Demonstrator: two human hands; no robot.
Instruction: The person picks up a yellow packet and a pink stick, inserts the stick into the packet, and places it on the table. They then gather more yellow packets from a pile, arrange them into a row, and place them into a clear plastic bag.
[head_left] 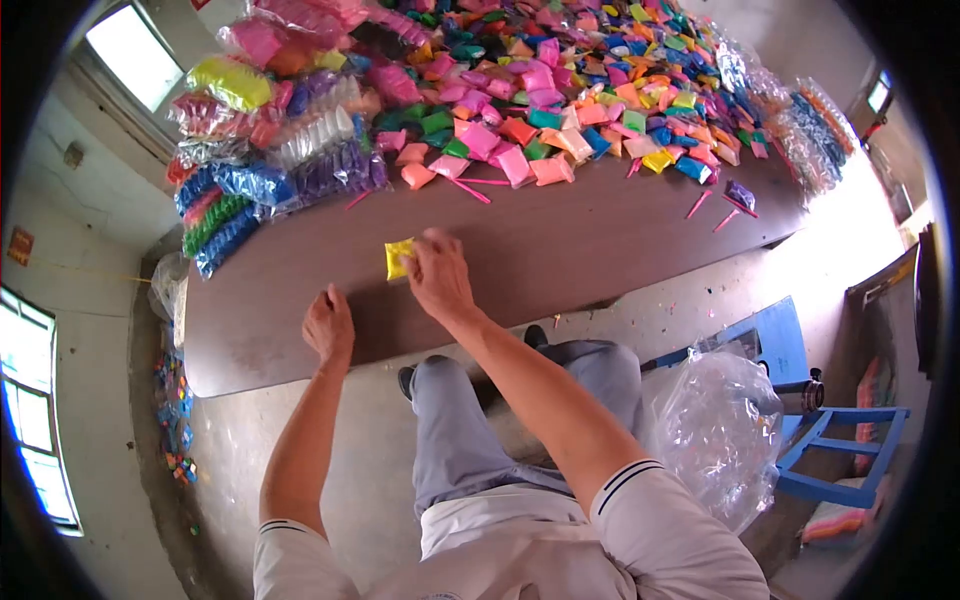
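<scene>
The right hand pinches the right side of a yellow packet between thumb and fingertips, most of the packet showing to the left of the grip, while the left hand is curled just above the near edge of the table, its thumb and fingers drawn together, and whether it pinches anything I cannot tell. Bare tabletop opens to the right of the grip and between the hands and the pile, whose front edge lies beyond the grip with pink sticks poking out, and bagged bundles bound the room beyond it to the left.
</scene>
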